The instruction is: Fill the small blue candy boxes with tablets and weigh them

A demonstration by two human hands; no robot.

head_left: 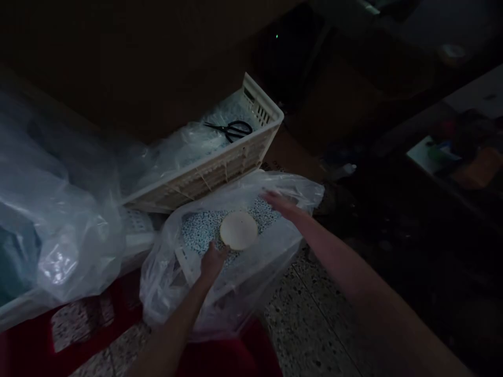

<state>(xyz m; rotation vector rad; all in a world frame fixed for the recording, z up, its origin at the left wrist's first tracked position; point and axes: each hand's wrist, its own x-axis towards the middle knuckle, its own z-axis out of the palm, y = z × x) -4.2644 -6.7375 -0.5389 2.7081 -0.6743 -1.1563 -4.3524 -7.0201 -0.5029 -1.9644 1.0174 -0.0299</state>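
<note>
A round pale disc [239, 231], perhaps a lid or shallow dish, rests on many small bluish-white pellets [200, 228]. These fill a container lined with a clear plastic bag [165, 277], whose loose edges spread over the sides. At the disc's near-left edge is my left hand [214, 260], thumb and fingers apart; whether it touches the rim is hard to tell. My right hand [280, 204] reaches over the far-right pellets beside the bag's edge, fingers stretched out and holding nothing I can see.
Behind the bag stands a cream plastic crate [220, 173] with plastic sheeting and black-handled scissors [236, 129] on top. More clear plastic [66, 225] bulges at the left. Below are a red frame [35, 340] and speckled floor [310, 314]. The right side is very dark.
</note>
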